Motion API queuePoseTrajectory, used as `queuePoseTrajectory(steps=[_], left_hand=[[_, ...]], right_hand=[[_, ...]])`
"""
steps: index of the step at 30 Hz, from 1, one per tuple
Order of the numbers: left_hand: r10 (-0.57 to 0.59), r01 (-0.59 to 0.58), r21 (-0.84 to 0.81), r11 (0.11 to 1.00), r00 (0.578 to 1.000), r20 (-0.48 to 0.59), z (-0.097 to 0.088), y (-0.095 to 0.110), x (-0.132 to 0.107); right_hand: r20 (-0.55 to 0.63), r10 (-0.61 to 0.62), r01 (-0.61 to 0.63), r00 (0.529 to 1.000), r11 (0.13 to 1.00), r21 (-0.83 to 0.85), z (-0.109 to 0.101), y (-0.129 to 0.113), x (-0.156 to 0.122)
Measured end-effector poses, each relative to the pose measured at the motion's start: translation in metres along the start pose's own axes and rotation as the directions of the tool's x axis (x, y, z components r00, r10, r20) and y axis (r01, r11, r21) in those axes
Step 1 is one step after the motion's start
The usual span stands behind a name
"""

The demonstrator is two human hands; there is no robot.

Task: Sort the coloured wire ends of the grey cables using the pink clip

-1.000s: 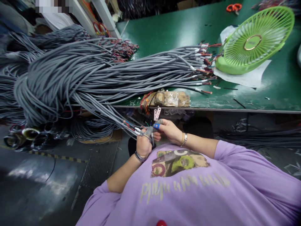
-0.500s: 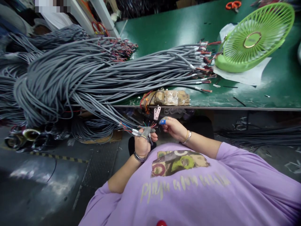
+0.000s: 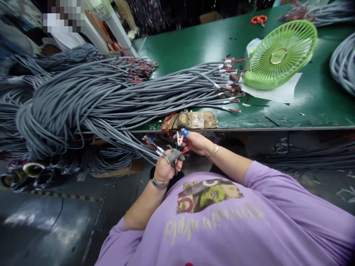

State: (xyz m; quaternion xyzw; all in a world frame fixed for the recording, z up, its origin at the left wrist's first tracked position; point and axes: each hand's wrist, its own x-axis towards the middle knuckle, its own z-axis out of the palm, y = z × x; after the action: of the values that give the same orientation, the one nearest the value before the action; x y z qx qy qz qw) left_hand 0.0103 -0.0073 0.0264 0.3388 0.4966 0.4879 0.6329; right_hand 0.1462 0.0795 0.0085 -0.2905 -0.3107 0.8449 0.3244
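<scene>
My left hand (image 3: 164,170), with a grey covering on its thumb, is closed around the end of a grey cable. Thin coloured wires (image 3: 185,151) fan out past the thumb. More stripped cable ends (image 3: 149,142) with white sleeves rise just beside this hand. My right hand (image 3: 199,143), blue tape round one finger, is close to the wires with its fingertips pinched together; what lies between them is hidden. A pale clothespin-like clip (image 3: 179,138) shows right by those fingertips, below the table edge.
A large bundle of grey cables (image 3: 124,90) lies across the green table (image 3: 199,44). A taped wooden block (image 3: 201,120) sits at its front edge. Beyond are a green fan (image 3: 280,55), orange-handled scissors (image 3: 259,19) and coiled cable (image 3: 345,66). Several wrapped rolls (image 3: 27,173) lie below.
My right hand has moved left to the wires and the clip, its fingertips now close to them. My left hand keeps its hold on the cable. The camera view has shifted slightly.
</scene>
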Motion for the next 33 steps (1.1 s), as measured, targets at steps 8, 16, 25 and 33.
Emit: queuePoseTrajectory(steps=[8,16,25,33], left_hand=[[-0.029,0.027,0.020,0.999,0.997,0.071,-0.005,-0.001,0.008],[-0.061,0.058,0.045,0.997,0.996,0.071,-0.007,-0.007,0.010],[-0.010,0.009,0.051,0.999,1.000,0.023,-0.004,-0.008,-0.006],[0.170,-0.168,0.022,0.985,0.969,-0.182,0.011,-0.014,-0.018]], right_hand=[[-0.104,-0.039,0.056,0.994,0.984,0.167,0.014,0.015,0.014],[-0.187,-0.053,0.093,0.981,0.973,0.212,0.023,0.017,0.014],[-0.040,0.041,-0.033,0.998,0.985,0.172,0.012,0.011,0.002],[-0.049,-0.067,0.072,0.997,0.993,0.095,0.007,0.008,-0.006]])
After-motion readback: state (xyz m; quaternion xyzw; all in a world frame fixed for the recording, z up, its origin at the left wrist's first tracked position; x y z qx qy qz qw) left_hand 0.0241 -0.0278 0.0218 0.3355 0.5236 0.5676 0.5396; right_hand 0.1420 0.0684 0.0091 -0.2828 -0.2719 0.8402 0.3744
